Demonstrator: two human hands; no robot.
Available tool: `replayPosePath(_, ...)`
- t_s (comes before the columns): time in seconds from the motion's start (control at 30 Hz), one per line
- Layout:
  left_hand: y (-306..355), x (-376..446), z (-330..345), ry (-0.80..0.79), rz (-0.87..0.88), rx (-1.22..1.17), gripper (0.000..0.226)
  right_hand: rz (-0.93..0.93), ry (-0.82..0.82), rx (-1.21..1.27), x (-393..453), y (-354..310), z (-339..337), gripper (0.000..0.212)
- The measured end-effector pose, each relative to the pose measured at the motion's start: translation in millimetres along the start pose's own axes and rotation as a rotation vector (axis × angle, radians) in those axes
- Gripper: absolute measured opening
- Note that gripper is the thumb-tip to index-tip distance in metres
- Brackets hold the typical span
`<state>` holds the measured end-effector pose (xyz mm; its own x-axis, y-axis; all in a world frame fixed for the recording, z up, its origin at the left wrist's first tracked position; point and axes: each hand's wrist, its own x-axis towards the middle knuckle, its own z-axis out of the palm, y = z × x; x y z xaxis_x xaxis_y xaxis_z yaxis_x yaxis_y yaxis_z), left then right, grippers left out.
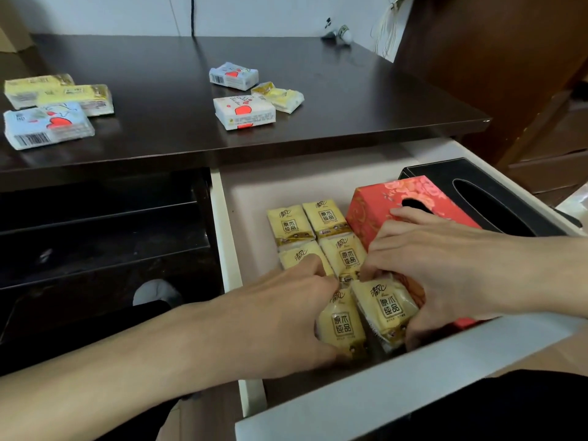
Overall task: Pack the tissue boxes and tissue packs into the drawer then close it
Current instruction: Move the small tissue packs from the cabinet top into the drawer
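Note:
The white drawer point(224, 237) stands pulled open under the dark desk. Inside it lie a black tissue box point(496, 198), a red floral tissue box point(381, 202) and several small yellow tissue packs point(324, 224) in rows. My left hand point(286, 316) grips a yellow pack point(345, 326) at the drawer's front. My right hand point(445, 265) holds the neighbouring yellow pack point(386, 305) against the red box. On the desk top lie more packs: a white and red one point(245, 111), a white and blue one point(234, 75), a yellow one point(280, 97).
A stack of packs point(51, 109) lies at the desk's left edge. Dark open shelves point(101, 224) sit left of the drawer. A brown wooden door point(496, 58) stands at the right. The drawer's front panel point(413, 377) is close to my body.

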<state>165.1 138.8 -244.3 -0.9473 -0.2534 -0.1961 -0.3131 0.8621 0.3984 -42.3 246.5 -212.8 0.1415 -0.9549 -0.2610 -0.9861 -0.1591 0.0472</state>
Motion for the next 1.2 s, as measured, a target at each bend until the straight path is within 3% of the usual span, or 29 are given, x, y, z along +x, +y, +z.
replayPosePath(0.2, -4.2, 4.1, 5.8, 0.005, 0.025, 0.04, 0.049, -0.01, -0.052, -0.056, -1.6, -2.8, -6.1, 0.055)
replayPosePath(0.33, -5.9, 6.5, 7.7, 0.026, 0.06, 0.076, 0.044, 0.039, -0.065, -0.043, 2.9, -3.5, -3.0, 0.039)
replayPosePath(0.43, -6.7, 7.4, 9.3, 0.04, 0.065, 0.111, 0.039, 0.045, -0.079, -0.097, 10.6, -5.3, 3.1, 0.04)
replayPosePath(0.57, -5.8, 5.8, 7.9, 0.128, 0.1, 0.242, 0.04, 0.066, -0.038, -0.231, 16.6, -12.5, 8.6, 0.048)
replayPosePath(0.67, -6.8, 11.0, 1.8, 0.243, 0.11, 0.342, 0.049, 0.053, 0.033, -0.317, 19.8, -13.3, 11.0, 0.072)
replayPosePath(0.73, -10.7, 14.3, -1.1, 0.216, 0.054, 0.354, 0.061, 0.05, 0.006, -0.327, 20.3, -12.1, 7.9, 0.087)
replayPosePath(0.83, -16.8, 17.6, -1.4, 0.113, -0.022, 0.367, 0.075, 0.037, -0.041, -0.269, 22.4, -11.0, 5.1, 0.09)
replayPosePath(1.2, -15.9, 25.1, -1.1, 0.089, -0.023, 0.351, 0.062, 0.023, -0.047, -0.262, 23.7, -10.7, 9.2, 0.073)
